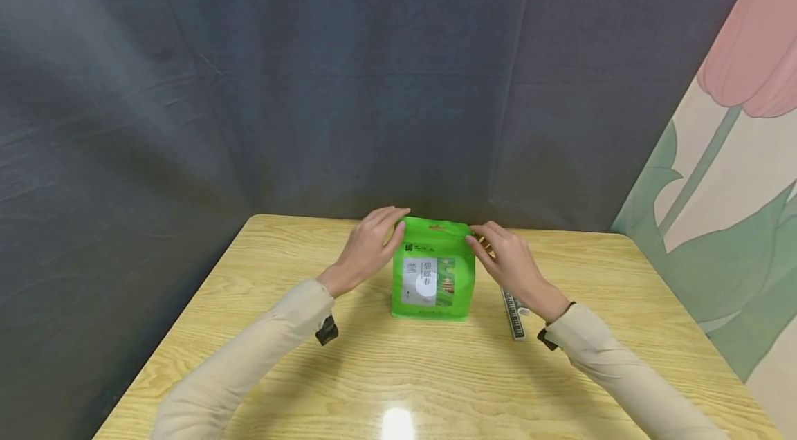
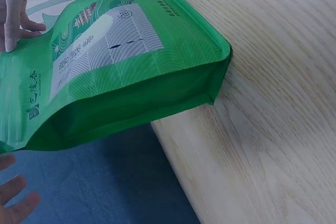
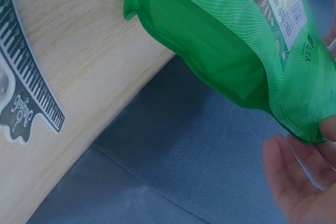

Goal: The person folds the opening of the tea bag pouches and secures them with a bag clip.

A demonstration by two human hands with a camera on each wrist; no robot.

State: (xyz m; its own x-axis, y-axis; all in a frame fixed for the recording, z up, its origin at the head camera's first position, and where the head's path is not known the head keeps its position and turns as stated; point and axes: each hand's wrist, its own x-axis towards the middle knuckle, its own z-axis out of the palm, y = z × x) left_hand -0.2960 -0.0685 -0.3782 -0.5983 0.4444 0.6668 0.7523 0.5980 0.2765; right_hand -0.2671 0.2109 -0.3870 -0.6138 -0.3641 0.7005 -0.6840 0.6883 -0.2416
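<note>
Table [image 1: 373, 364] under pouch [image 1: 432, 282], mural [image 1: 716, 246]; backdrop [image 1: 373, 80], seemingly cloth

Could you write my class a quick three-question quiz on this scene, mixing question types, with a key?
1. Multiple choice: where does the right hand hold the green bag?
A) at the base
B) at an upper corner
C) at the centre
2. True or false: the green bag lies face down.
3. Fill the gap: the keyboard-patterned strip lies on the table nearer the ____ hand.

Key
1. B
2. False; it stands with its printed front toward the head camera.
3. right
</note>
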